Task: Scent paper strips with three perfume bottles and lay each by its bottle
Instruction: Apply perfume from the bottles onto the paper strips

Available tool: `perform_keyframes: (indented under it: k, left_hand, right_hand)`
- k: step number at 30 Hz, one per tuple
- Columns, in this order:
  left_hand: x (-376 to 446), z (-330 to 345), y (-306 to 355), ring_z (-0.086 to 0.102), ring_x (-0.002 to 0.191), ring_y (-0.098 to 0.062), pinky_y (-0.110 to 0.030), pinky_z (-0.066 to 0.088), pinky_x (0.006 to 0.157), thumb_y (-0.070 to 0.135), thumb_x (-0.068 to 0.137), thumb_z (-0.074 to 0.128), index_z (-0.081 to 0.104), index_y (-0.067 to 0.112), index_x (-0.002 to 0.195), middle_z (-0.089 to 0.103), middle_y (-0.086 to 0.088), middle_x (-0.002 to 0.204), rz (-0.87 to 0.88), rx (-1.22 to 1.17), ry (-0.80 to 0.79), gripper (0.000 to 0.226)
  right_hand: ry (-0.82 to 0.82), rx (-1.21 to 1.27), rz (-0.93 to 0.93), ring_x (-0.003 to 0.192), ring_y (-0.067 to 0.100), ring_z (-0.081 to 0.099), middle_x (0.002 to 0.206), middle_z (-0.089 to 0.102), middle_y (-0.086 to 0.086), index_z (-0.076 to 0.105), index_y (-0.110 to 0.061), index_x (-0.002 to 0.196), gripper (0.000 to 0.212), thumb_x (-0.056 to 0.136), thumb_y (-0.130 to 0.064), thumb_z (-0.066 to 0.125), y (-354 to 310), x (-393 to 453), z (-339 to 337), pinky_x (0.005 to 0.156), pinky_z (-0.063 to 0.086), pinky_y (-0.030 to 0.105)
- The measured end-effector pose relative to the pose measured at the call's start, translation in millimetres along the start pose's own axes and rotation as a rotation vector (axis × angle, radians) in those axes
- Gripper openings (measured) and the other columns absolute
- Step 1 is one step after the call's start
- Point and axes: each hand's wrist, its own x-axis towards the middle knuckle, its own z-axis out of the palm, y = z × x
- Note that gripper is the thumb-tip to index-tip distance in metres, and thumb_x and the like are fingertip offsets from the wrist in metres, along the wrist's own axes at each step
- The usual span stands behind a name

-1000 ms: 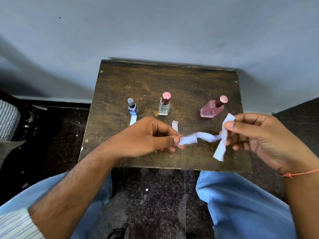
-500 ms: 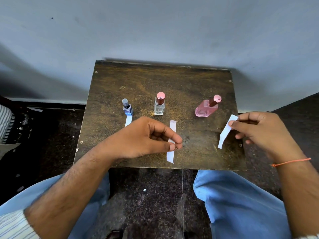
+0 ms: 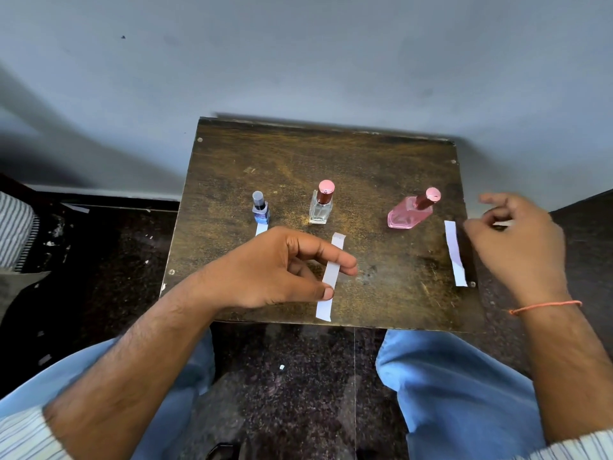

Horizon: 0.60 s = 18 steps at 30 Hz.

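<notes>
Three bottles stand in a row on a small dark wooden table [image 3: 331, 154]: a small blue bottle [image 3: 260, 210], a clear bottle [image 3: 321, 207] with a pink cap, and a slanted pink bottle [image 3: 409, 214]. A short white strip [image 3: 261, 228] lies just in front of the blue bottle. My left hand [image 3: 278, 270] pinches a longer middle strip [image 3: 331, 277] between thumb and forefinger, in front of the clear bottle. Another strip [image 3: 453, 254] lies flat near the table's right edge, right of the pink bottle. My right hand [image 3: 517, 247] hovers beside it with fingers apart, holding nothing.
The table's back edge meets a grey wall [image 3: 298, 61]. Dark speckled floor [image 3: 282, 376] surrounds the table. My knees in blue trousers [image 3: 457, 386] sit under the front edge. Striped fabric [image 3: 15, 227] shows at the far left.
My right hand let go of its strip, which now lies on the table, and drew off to the right. My left hand brought the middle strip down in front of the clear bottle.
</notes>
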Motion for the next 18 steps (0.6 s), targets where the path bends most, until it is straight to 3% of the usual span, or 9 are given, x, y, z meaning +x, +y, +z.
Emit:
perform_keyframes:
  k: [3, 6, 9, 11, 14, 16, 18]
  left_hand:
    - [-4, -3, 1, 0.057, 0.070, -0.031, -0.031, 0.042, 0.061, 0.001, 0.092, 0.081, 0.074, 0.029, 0.132, 0.084, 0.002, 0.107, -0.025, 0.024, 0.023, 0.049]
    - [-8, -6, -1, 0.055, 0.058, -0.037, -0.033, 0.038, 0.054, 0.003, 0.093, 0.081, 0.071, 0.033, 0.135, 0.084, 0.000, 0.097, -0.048, 0.036, 0.022, 0.052]
    - [-11, -10, -2, 0.051, 0.058, -0.041, -0.038, 0.038, 0.058, 0.006, 0.094, 0.081, 0.071, 0.039, 0.134, 0.081, -0.016, 0.097, -0.057, 0.034, 0.016, 0.052]
    - [-14, -12, -3, 0.052, 0.060, -0.044, -0.040, 0.039, 0.060, 0.005, 0.094, 0.081, 0.071, 0.037, 0.134, 0.083, -0.005, 0.098, -0.057, 0.011, 0.020, 0.052]
    - [-18, -16, -2, 0.047, 0.057, -0.025, -0.035, 0.036, 0.056, 0.002, 0.094, 0.079, 0.072, 0.032, 0.133, 0.076, 0.011, 0.073, -0.056, 0.016, 0.028, 0.049]
    - [-20, -17, 1, 0.052, 0.060, -0.023, -0.038, 0.043, 0.059, -0.001, 0.093, 0.079, 0.073, 0.025, 0.133, 0.081, 0.015, 0.090, -0.039, 0.027, 0.029, 0.048]
    - [-23, -19, 4, 0.061, 0.069, -0.031, -0.049, 0.055, 0.072, -0.003, 0.091, 0.080, 0.076, 0.019, 0.128, 0.082, 0.010, 0.115, -0.005, 0.026, 0.073, 0.044]
  right_hand:
    - [0.342, 0.172, -0.220, 0.078, 0.027, 0.064, 0.108, 0.070, 0.007, 0.070, -0.017, 0.133, 0.037, 0.097, -0.017, 0.064, -15, -6, 4, 0.077, 0.057, 0.043]
    - [0.446, 0.284, -0.486, 0.069, 0.032, 0.058, 0.108, 0.063, 0.020, 0.069, -0.006, 0.128, 0.025, 0.104, -0.009, 0.064, -41, -25, 12, 0.060, 0.049, 0.048]
    - [0.285, 0.367, -0.696, 0.066, 0.029, 0.060, 0.109, 0.066, 0.015, 0.070, -0.004, 0.125, 0.021, 0.105, -0.008, 0.066, -73, -54, 28, 0.054, 0.050, 0.043]
    - [0.116, 0.382, -0.739, 0.069, 0.020, 0.063, 0.119, 0.068, 0.012, 0.068, -0.002, 0.128, 0.024, 0.105, -0.010, 0.068, -88, -66, 42, 0.053, 0.049, 0.030]
    - [-0.036, 0.341, -0.678, 0.080, 0.012, 0.067, 0.135, 0.067, 0.002, 0.066, -0.007, 0.138, 0.034, 0.105, -0.013, 0.070, -97, -71, 66, 0.065, 0.048, 0.012]
    - [-0.098, 0.329, -0.597, 0.084, 0.007, 0.068, 0.139, 0.067, -0.004, 0.064, -0.014, 0.143, 0.041, 0.103, -0.015, 0.072, -98, -68, 76, 0.078, 0.046, 0.006]
    - [-0.198, 0.326, -0.480, 0.084, 0.003, 0.068, 0.135, 0.068, -0.011, 0.063, -0.022, 0.146, 0.047, 0.101, -0.022, 0.076, -100, -63, 83, 0.078, 0.049, 0.008]
